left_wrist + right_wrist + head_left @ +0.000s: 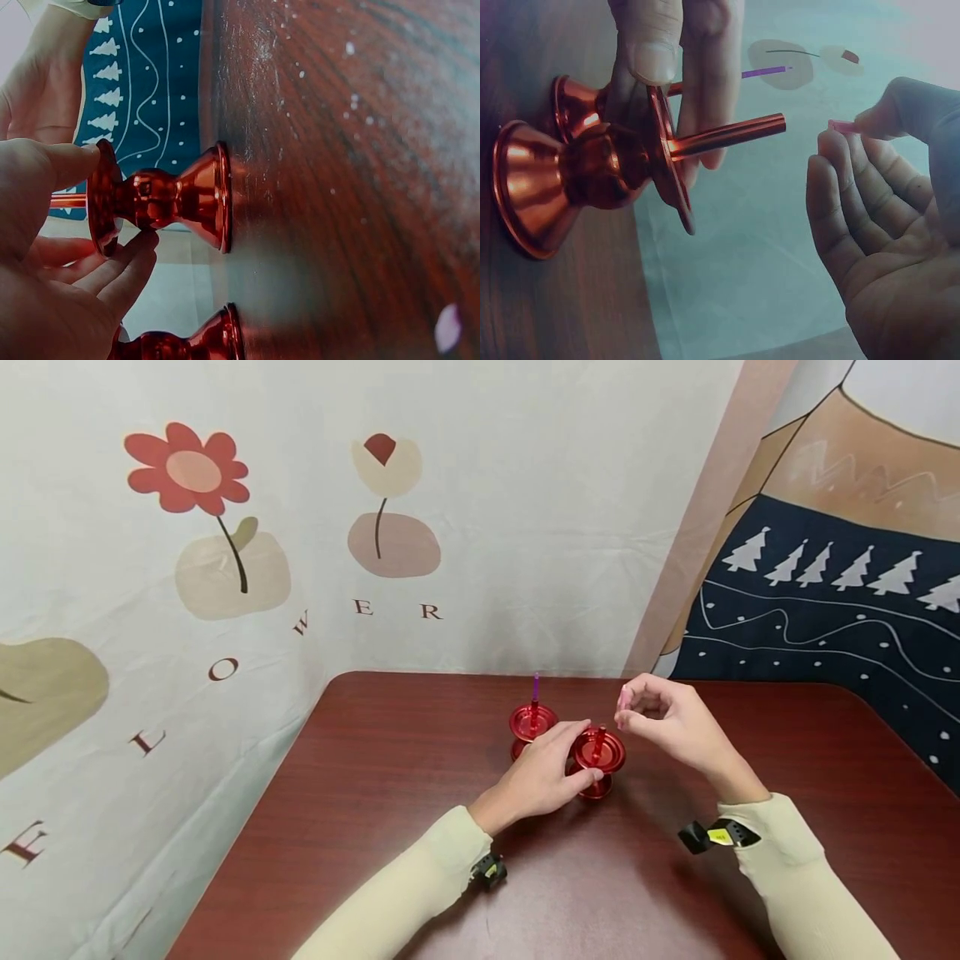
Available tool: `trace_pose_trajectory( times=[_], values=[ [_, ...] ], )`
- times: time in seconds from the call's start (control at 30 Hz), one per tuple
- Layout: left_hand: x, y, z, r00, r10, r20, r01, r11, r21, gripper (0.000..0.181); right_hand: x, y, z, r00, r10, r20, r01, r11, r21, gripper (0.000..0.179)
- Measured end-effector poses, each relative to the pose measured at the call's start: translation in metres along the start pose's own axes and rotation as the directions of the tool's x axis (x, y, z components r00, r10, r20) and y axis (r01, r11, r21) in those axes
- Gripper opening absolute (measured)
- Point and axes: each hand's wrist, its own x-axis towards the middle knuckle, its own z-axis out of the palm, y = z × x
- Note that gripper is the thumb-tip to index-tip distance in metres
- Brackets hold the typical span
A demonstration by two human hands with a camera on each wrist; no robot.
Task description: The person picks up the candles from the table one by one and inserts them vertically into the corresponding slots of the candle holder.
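A shiny red candlestick [600, 750] with a wide dish and a narrow upright tube stands on the table. My left hand [542, 775] holds it by the dish, thumb on the near side and fingers behind. To the right of that tube and slightly higher, my right hand [678, 722] pinches a small pink candle [842, 127] between thumb and fingertips. The candle is apart from the tube, and part of it is hidden by the fingers. Just behind and to the left stands a second red candlestick [532, 722], with a thin purple candle [536, 686] upright in its tube.
The dark red-brown wooden table [375, 760] runs back to a pale cloth wall [525, 527] printed with flowers and letters. A dark blue cloth [810, 635] with white trees hangs at the right. Black camera bands [489, 868] sit on both wrists.
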Motion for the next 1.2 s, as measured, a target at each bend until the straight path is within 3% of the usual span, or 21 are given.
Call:
trace_pose_trajectory(
  times=[0.4, 1.2],
  values=[
    [0.0, 0.0, -0.001, 1.0, -0.021, 0.008, 0.021, 0.999, 0.027, 0.071, 0.002, 0.004, 0.01, 1.0, 0.0, -0.017, 0.0, 0.999, 0.034, 0.007],
    [0.0, -0.001, 0.0, 0.999, -0.035, 0.024, 0.034, 0.999, 0.032, 0.07, 0.003, 0.008, 0.016, 1.0, -0.021, 0.001, 0.021, 0.997, -0.07, 0.008]
  ],
)
